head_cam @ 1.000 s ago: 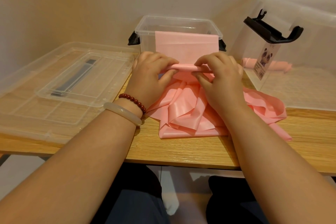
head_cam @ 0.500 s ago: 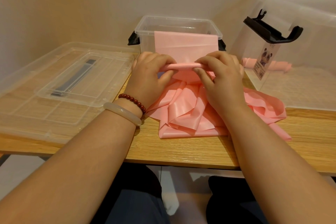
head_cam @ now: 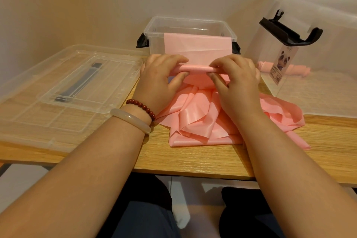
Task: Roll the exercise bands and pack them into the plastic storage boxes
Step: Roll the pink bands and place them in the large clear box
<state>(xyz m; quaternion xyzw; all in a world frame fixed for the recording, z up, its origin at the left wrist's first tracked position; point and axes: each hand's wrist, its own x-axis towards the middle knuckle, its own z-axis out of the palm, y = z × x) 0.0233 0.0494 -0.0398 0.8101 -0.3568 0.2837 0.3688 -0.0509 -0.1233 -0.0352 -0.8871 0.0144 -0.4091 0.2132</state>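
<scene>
Pink exercise band (head_cam: 195, 68) was partly rolled into a thin tube, held crosswise just above the worktop (head_cam: 193, 158) and just in front of the small storage box (head_cam: 154, 46). The left hand (head_cam: 160, 83) gripped the tube's left end, its fingers (head_cam: 173, 60) curled over the top and the thumb tucked beneath. The right hand (head_cam: 239, 83) gripped the right end the same way, its fingers (head_cam: 224, 63) clamped over the roll. The hands were apart, with a short bare stretch of tube between them. Below the roll the rest of the band fell in a loose heap (head_cam: 193, 120) on the worktop, spreading under the right wrist.

The small storage box stood upright and open at the back of the worktop, with black latches at both ends. A flat pink sheet (head_cam: 197, 48) hung over its front rim, down to just behind the roll; whether it belonged to the same band could not be told. To the right, a large storage box (head_cam: 318, 92) lay on its side with a black latch (head_cam: 287, 33) and a panda label (head_cam: 285, 63) on its near wall, and a rolled band (head_cam: 295, 68) inside. Two clear lids (head_cam: 67, 87) lay stacked on the left of the worktop. The left wrist wore a bead bracelet (head_cam: 142, 106) and a pale bangle (head_cam: 131, 120).
</scene>
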